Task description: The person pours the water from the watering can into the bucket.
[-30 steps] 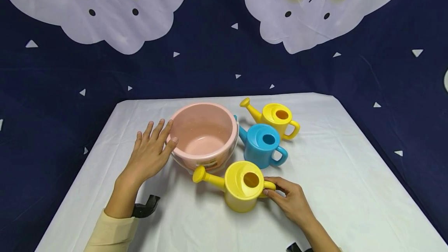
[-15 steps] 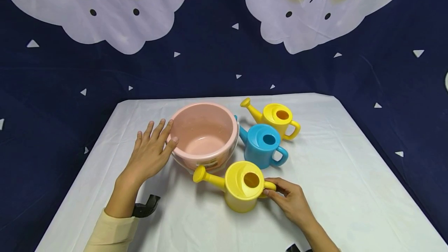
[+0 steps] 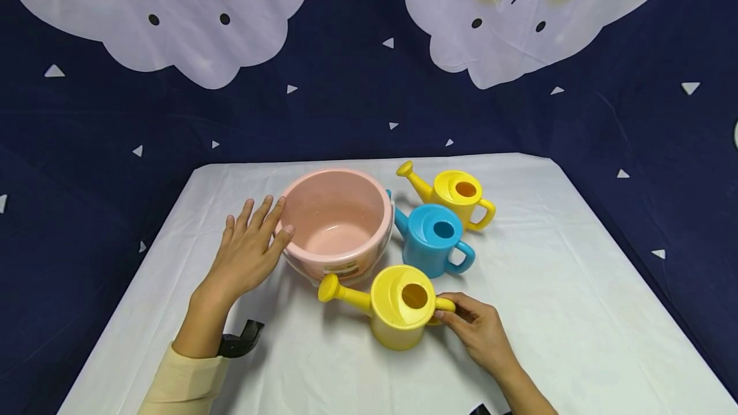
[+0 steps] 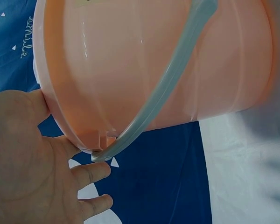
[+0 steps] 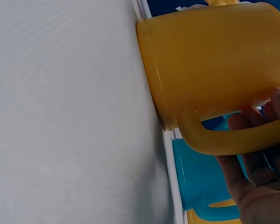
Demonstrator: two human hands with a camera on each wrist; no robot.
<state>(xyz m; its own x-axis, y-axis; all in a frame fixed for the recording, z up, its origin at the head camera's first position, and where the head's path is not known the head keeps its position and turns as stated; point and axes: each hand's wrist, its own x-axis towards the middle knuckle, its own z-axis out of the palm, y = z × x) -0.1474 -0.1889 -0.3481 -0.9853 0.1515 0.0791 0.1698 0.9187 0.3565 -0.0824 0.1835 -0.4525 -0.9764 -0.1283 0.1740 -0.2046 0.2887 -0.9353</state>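
A pink bucket with a pale grey handle stands upright on the white cloth. My left hand touches its left rim, fingers spread and nearly straight. In front of the bucket's right side stands a yellow watering can, its spout pointing left. My right hand holds this can's handle between thumb and fingers. The can's base is on the cloth. Behind it stands a blue watering can, its spout partly hidden by the bucket. Another yellow watering can is farther back.
The white cloth covers the table and reaches its back edge. A dark blue backdrop with upside-down clouds and small white triangles hangs behind. A black strap piece sits at the left wrist.
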